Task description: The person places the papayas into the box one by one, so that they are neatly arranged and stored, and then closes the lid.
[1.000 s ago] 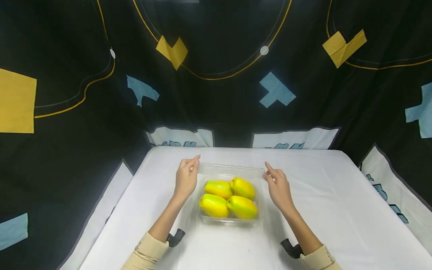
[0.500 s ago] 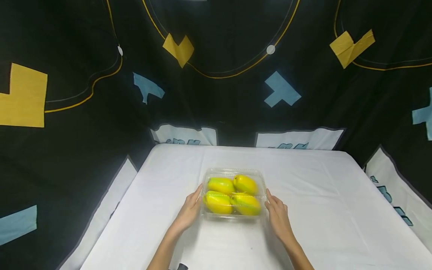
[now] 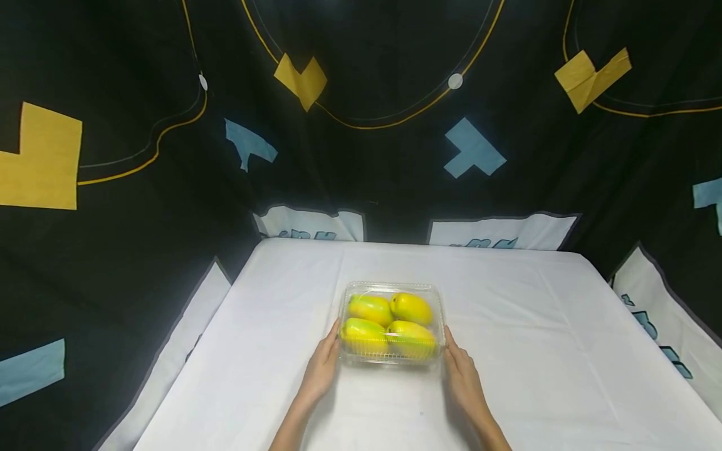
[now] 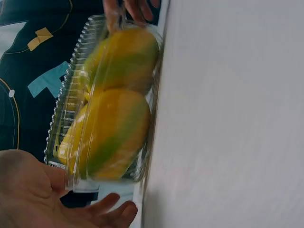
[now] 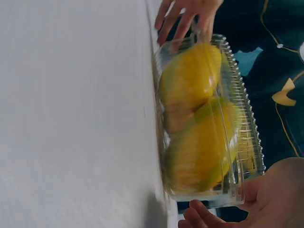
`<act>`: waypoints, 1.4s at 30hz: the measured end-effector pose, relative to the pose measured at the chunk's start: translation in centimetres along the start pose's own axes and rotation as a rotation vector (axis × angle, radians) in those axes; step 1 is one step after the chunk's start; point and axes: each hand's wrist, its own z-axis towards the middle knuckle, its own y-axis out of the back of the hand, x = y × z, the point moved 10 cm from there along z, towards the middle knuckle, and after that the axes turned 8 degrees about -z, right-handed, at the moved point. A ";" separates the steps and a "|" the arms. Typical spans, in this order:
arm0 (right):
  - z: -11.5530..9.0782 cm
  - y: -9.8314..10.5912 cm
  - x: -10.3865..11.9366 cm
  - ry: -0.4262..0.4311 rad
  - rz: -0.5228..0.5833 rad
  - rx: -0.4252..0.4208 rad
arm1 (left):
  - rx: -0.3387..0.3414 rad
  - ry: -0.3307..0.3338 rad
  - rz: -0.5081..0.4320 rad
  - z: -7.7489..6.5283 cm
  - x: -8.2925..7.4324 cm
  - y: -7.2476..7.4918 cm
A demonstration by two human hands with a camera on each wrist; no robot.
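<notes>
In the head view, a clear plastic clamshell box (image 3: pixel 392 363) stands on the white-covered table. Inside lie several yellow-green mangoes (image 3: pixel 410 308), seen through the plastic. The clear lid (image 3: pixel 389 288) lies over them; I cannot tell whether its rim is fully pressed home. My left hand (image 3: pixel 321 368) is at the box's left side and my right hand (image 3: pixel 464 374) at its right side, fingers fairly straight. In the left wrist view, the left thumb (image 4: pixel 54 179) touches the box's edge near a corner. The right thumb (image 5: pixel 250 189) does likewise in the right wrist view.
The white tablecloth (image 3: pixel 536 351) stretches out on all sides of the box. Behind the table hangs a black curtain (image 3: pixel 383 181) with yellow and blue patches, and white printed strips (image 3: pixel 502 232) run along its lower part.
The lid came down from standing up behind the mangoes to lying over them. Both hands moved from the lid's far corners back toward me, to the sides of the box.
</notes>
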 end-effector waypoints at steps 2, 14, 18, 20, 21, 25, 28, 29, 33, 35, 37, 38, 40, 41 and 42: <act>-0.1 -0.4 -0.5 -0.029 0.002 0.013 | -0.025 -0.017 0.022 -0.1 0.1 0.1; -0.3 -1.0 -1.3 -0.055 0.083 0.007 | -0.080 -0.041 0.004 -0.4 0.4 -0.3; -0.2 -0.9 -1.3 -0.045 0.106 0.003 | -0.069 -0.075 -0.052 -0.4 0.3 -0.4; -0.2 -0.9 -1.1 -0.031 0.122 0.001 | -0.074 -0.079 -0.068 -0.4 0.2 -0.4; -0.2 -1.0 -1.1 -0.024 0.139 0.003 | -0.077 -0.077 -0.072 -0.4 0.3 -0.4; 0.0 -1.0 -1.1 -0.013 0.209 -0.009 | -0.096 -0.085 -0.092 -0.5 0.1 -0.3; 0.0 -0.9 -1.2 -0.031 0.247 -0.031 | -0.117 -0.092 -0.106 -0.6 0.0 -0.2; 0.0 -0.9 -1.2 -0.039 0.253 -0.038 | -0.124 -0.089 -0.113 -0.6 0.1 -0.2; 0.1 -0.8 -1.2 -0.074 0.269 -0.066 | -0.150 -0.094 -0.129 -0.7 0.0 -0.2; 0.1 -0.7 -1.2 -0.087 0.268 -0.074 | -0.159 -0.094 -0.133 -0.7 -0.1 -0.2; 0.1 -0.6 -1.2 -0.103 0.265 -0.086 | -0.168 -0.095 -0.140 -0.7 -0.4 -0.2; 0.1 -0.5 -1.2 -0.107 0.264 -0.091 | -0.171 -0.094 -0.143 -0.8 -0.6 -0.2; 0.1 -0.4 -1.1 -0.118 0.264 -0.099 | -0.181 -0.091 -0.161 -1.1 -1.4 -0.1; 0.0 -0.4 -1.1 -0.123 0.267 -0.103 | -0.187 -0.088 -0.172 -1.2 -1.8 0.0; 0.0 -0.4 -1.1 -0.127 0.271 -0.104 | -0.193 -0.084 -0.183 -1.4 -2.2 0.0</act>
